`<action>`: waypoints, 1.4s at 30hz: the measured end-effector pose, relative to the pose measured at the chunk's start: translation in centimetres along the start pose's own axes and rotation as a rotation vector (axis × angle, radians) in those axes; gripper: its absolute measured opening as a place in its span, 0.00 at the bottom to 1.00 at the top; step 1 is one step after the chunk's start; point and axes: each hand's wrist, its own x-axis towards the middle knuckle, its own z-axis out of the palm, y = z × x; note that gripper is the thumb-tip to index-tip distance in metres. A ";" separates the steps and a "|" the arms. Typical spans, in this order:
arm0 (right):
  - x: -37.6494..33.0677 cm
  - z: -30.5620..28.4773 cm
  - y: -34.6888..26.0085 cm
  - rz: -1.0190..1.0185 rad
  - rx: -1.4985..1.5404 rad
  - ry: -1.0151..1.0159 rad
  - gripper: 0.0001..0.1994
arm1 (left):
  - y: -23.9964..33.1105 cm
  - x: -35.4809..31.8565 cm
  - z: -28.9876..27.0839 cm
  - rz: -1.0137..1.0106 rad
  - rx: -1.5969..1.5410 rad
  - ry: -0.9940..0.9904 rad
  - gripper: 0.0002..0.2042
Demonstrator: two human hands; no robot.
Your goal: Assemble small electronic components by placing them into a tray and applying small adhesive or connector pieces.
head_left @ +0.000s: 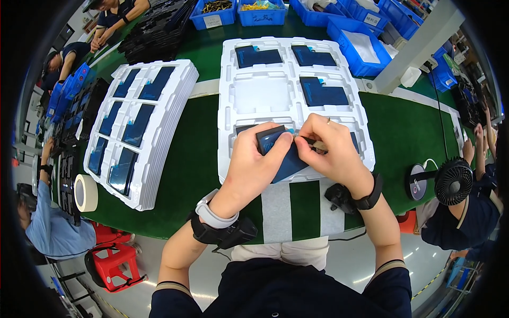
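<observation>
My left hand [257, 151] is closed on a flat, dark-blue L-shaped battery [290, 165], thumb on its face, holding it tilted above the near part of a white moulded tray [226, 95]. At the battery's upper edge, beside my left thumb, my right hand [334, 144] pinches a small light-blue tab [291, 131]; the fingertips partly hide it. In the tray, similar batteries lie in the far left pocket [260, 57], the far right pocket [314, 56] and the middle right pocket [324, 93]. The middle left pocket [261, 94] shows bare white. My hands cover much of the near row.
Left stands a stack of white trays [177, 100], its top one bearing several batteries. A tape roll [86, 193] lies by it. Blue bins [366, 53] line the back. A grey post [419, 45] and a black fan [453, 181] stand right. Other people work at both sides.
</observation>
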 end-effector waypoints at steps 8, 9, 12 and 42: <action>0.1 -0.3 -0.1 0.039 0.066 -0.029 0.06 | -0.1 0.0 0.0 -0.012 -0.023 0.010 0.10; 0.1 -0.2 -0.1 0.020 0.050 -0.019 0.06 | -0.1 0.0 0.0 -0.012 -0.024 0.011 0.10; 0.1 -0.1 -0.2 -0.010 0.015 -0.004 0.05 | -0.1 0.1 0.0 0.004 -0.019 0.029 0.10; -0.2 0.2 0.2 -0.062 -0.117 -0.022 0.06 | 0.2 0.1 -0.3 0.038 0.091 -0.006 0.10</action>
